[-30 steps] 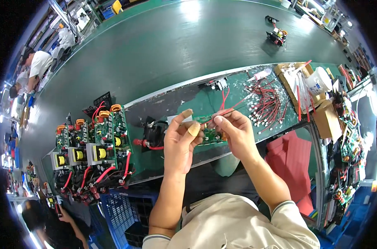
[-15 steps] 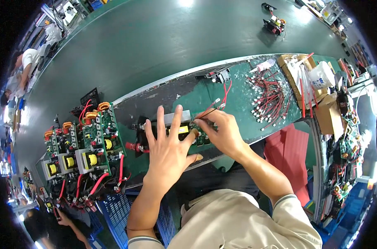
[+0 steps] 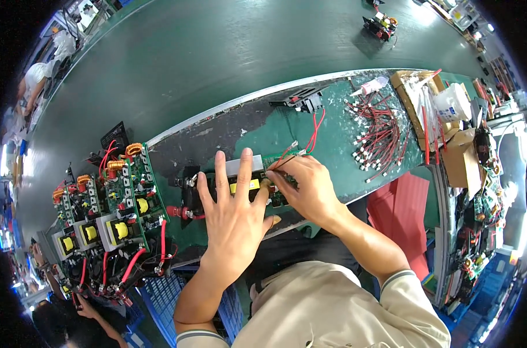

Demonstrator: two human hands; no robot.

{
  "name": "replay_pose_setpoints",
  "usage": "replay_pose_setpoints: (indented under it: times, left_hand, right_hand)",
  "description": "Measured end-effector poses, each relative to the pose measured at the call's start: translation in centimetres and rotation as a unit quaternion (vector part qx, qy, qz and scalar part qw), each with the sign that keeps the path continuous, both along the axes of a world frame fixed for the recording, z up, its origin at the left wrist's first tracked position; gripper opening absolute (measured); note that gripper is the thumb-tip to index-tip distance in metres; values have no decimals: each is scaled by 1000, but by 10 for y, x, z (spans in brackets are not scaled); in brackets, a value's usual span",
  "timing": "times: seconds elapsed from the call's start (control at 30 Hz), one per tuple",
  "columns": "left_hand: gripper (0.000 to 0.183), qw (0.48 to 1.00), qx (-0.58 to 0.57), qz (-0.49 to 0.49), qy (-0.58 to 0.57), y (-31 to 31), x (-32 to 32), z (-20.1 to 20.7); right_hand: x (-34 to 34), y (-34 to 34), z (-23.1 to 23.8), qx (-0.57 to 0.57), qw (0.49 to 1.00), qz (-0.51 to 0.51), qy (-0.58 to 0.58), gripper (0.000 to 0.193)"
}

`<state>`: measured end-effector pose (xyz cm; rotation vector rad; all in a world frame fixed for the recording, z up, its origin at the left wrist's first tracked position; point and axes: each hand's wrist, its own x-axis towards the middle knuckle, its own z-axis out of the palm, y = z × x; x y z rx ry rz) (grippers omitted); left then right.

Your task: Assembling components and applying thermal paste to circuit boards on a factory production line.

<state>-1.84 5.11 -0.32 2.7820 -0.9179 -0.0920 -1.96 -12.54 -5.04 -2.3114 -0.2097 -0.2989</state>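
Observation:
A green circuit board (image 3: 282, 155) with a silver heatsink and a yellow-topped transformer lies before me on the bench. Across it my left hand (image 3: 233, 214) is spread, fingers apart, with its index fingertip against the parts near the transformer. My right hand (image 3: 310, 188) pinches a thin red-and-black wire lead (image 3: 284, 158) down at the board, just right of the left index fingertip. Its far end, with a pale connector, sticks up beyond my fingers. The end between my fingertips is hidden. Two thicker red wires run to a black end panel (image 3: 304, 100) behind the board.
A pile of red-and-black leads (image 3: 379, 136) lies to the right, beside a cardboard box (image 3: 411, 104) and a white tub (image 3: 451, 103). Several finished-looking boards (image 3: 127, 191) stand upright at the left. Another assembly (image 3: 382, 26) sits on the far green surface. Other people work at the left.
My right hand has shifted slightly left and down with the lead, whose free end has dipped. The left hand stays spread on the board. The view has moved a little.

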Motion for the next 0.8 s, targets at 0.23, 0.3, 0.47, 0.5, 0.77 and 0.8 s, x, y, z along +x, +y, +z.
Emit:
replay_pose_setpoints:
  times: [0.23,0.3,0.47,0.5,0.77,0.8]
  left_hand:
    - [63,999,28,11,-20,-10,-4,-6]
    - [64,999,29,11,-29,-13,-5,-7]
    - [60,999,35,13,-22,-16,2,-3]
    - [60,999,36,12,-27,-15,2,-1]
    - [40,957,-288,30,9,-10,29,6]
    - [39,946,-322,37,-14,-17,34,5]
  right_hand:
    - [1,2,-4,-11,1000,-6,13,9]
    - [2,2,-6,-10,1000,-10,8,8]
    - [3,3,-5,-18,1000,-12,4,9]
    - [3,2,-5,-17,1000,-13,0,9]
    - [9,-13,48,188,979,-46,65,16]
    - [7,-16,57,189,978,-35,75,16]
